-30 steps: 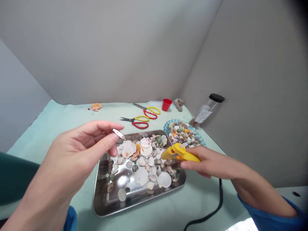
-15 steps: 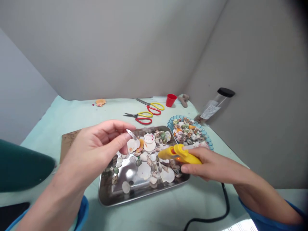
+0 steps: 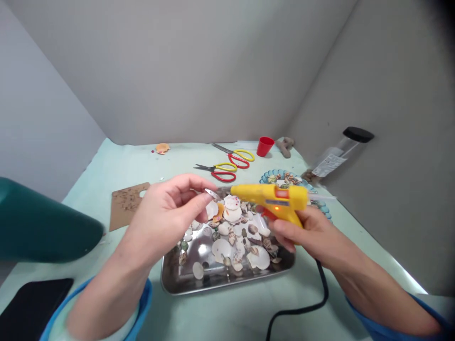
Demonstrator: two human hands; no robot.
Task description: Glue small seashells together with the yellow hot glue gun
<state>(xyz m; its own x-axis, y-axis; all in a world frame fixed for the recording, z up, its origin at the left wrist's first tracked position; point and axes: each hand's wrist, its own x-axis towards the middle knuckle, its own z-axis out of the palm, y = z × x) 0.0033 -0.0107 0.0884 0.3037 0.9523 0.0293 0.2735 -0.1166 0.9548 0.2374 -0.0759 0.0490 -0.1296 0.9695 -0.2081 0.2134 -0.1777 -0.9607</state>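
Note:
My left hand (image 3: 170, 213) pinches a small silver metal clip (image 3: 212, 192) between thumb and fingers, above the left end of a steel tray (image 3: 185, 283). My right hand (image 3: 305, 232) grips a yellow hot glue gun (image 3: 273, 199), held level with its nozzle pointing left, a short gap from the clip. An orange light glows on the gun's body. Its black cord (image 3: 302, 308) trails down toward the table's front edge. The tray holds several white, brown and green seashells (image 3: 231, 237).
A blue scalloped dish (image 3: 322, 206) of small shells sits behind the gun. Two yellow-and-red scissors (image 3: 227, 166), a red cup (image 3: 265, 146), an orange shell (image 3: 162, 148), a brown card (image 3: 128, 203) and a leaning black-capped tube (image 3: 337, 154) are farther back. A teal object (image 3: 42, 222) lies left.
My right hand has lifted the glue gun off the tray and turned it level, nozzle toward the clip. My left hand kept the clip. The view shifted left.

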